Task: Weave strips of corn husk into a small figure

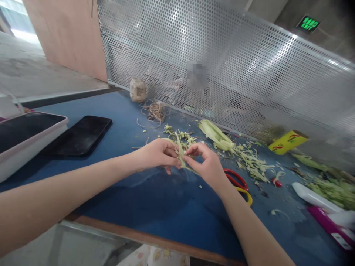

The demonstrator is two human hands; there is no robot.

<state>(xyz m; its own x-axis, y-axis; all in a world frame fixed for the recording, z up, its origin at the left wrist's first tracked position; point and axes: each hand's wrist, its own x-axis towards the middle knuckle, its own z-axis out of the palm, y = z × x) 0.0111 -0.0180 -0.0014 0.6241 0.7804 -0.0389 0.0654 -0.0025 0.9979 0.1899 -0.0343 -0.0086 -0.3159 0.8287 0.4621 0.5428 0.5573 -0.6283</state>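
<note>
Between the fingertips of my two hands stands a pale green strip [180, 147], apparently corn husk. My left hand [159, 153] pinches it from the left. Thumb and forefinger of my right hand [206, 162] grip its other side. Behind my hands lie small green husk scraps [187, 137]. A larger folded piece of husk [215, 136] rests beyond my right hand, with a heap of shredded strips [253, 162] beside it. Scissors [244, 192] with red and yellow handles lie partly hidden under my right forearm.
On the blue table [155, 207] are a black phone [83, 136], a white-rimmed container [33, 140], tangled twine [155, 111] and a whitish roll-shaped object [138, 89]. A yellow tube [288, 142], a white tray [310, 195] and a purple object [330, 227] are at right. Perforated metal [166, 44] borders the back.
</note>
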